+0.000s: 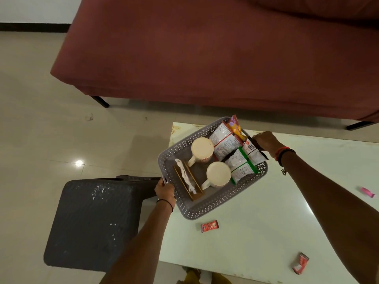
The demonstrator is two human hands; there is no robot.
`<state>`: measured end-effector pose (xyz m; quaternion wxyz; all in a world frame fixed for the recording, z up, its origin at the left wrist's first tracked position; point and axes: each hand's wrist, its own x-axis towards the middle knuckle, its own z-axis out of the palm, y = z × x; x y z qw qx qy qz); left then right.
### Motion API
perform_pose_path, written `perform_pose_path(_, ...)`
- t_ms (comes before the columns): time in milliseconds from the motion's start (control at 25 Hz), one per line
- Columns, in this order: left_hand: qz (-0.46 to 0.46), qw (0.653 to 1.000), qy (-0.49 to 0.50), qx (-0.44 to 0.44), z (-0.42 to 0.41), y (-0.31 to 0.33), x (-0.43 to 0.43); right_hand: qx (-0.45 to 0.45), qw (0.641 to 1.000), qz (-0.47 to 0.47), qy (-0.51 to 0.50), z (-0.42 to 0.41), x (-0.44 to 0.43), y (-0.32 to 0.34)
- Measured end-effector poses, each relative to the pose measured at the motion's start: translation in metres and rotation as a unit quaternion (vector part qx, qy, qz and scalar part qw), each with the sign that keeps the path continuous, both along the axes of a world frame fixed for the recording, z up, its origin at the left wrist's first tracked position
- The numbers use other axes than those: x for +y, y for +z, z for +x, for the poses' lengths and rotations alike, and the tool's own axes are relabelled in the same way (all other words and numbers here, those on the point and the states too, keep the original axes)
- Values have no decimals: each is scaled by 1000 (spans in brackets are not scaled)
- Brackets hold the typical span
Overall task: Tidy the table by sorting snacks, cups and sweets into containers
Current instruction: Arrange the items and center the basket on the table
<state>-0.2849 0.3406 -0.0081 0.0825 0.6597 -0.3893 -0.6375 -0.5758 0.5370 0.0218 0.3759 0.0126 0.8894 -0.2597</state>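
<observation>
White counter; grey basket over its corner, two cups and snack packets sitting inside. Left hand and right hand are gripping opposite rims.

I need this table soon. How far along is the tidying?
Mostly done: two mugs and the snack packets sit in the grey basket. In hand: the left hand and right hand grip the basket's opposite rims. Left: a red sweet, a second red sweet and a pink sweet lie loose on the table.
</observation>
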Motion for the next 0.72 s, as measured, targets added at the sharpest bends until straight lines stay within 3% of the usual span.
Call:
perform_pose_path(560, -76, 991, -108, 21, 49, 132, 29, -41, 979, -147, -132, 115, 112, 140)
perform_pose_path(720, -96, 985, -135, 37, 68, 166, 52, -43, 978, -148, -140, 148, 149, 167)
